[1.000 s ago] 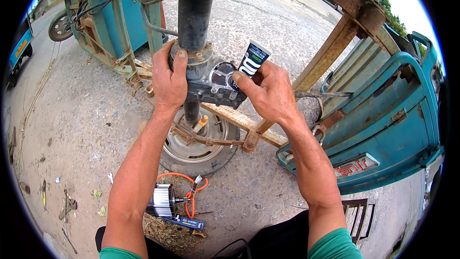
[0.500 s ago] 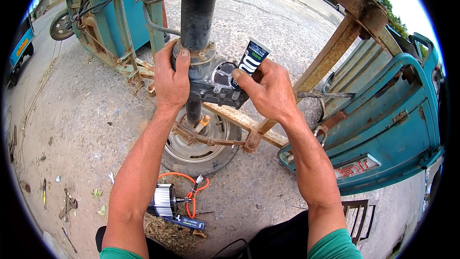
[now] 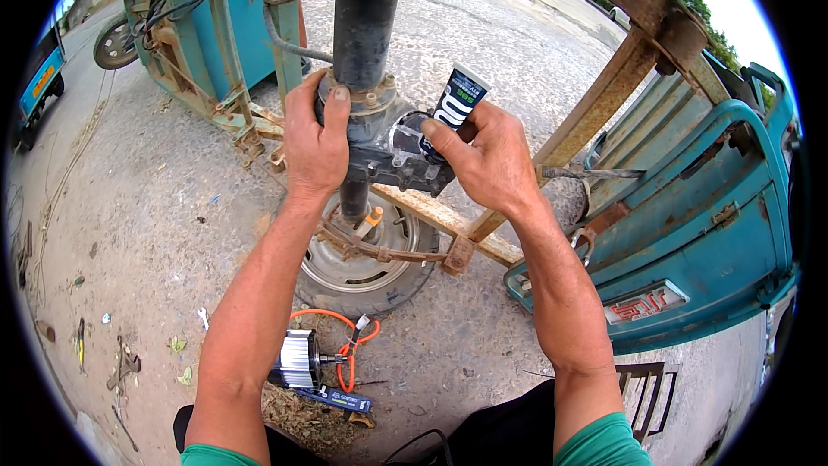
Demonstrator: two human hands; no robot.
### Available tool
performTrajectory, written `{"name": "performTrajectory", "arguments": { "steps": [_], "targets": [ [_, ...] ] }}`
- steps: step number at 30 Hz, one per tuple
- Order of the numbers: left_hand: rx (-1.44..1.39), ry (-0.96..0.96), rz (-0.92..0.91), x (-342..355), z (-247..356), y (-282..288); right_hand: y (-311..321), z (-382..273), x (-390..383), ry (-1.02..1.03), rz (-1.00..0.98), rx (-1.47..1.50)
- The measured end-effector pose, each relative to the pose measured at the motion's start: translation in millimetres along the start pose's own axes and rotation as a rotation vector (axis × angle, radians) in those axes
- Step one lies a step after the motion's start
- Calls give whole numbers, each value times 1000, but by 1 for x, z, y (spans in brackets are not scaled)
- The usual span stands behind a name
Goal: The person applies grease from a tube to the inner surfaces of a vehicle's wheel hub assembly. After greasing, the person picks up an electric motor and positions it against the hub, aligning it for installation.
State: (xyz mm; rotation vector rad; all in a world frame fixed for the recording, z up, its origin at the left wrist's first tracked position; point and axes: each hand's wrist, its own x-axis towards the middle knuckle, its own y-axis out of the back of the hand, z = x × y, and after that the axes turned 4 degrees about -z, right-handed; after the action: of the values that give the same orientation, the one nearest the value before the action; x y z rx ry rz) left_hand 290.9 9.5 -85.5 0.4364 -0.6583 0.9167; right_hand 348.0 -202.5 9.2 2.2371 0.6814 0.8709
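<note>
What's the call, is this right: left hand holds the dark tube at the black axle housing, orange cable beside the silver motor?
Wrong side: the head view shows the right hand holding the dark tube at the black axle housing, not the left hand. Orange cable beside the silver motor: right.

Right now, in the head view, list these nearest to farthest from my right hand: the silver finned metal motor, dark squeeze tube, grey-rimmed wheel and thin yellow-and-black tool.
1. Dark squeeze tube, held in your right hand.
2. Grey-rimmed wheel, below and left of that hand.
3. Silver finned motor, on the ground, lower left.
4. Yellow-and-black tool, far left.
</note>
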Motion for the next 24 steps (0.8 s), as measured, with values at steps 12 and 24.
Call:
{"name": "performTrajectory", "arguments": {
  "steps": [12,24],
  "targets": [
    [16,20,-24,0,2,2,-1,-2,4,-24,-13,-16],
    [17,4,-16,0,0,2,4,-5,1,-48,-34,32]
  ]
}}
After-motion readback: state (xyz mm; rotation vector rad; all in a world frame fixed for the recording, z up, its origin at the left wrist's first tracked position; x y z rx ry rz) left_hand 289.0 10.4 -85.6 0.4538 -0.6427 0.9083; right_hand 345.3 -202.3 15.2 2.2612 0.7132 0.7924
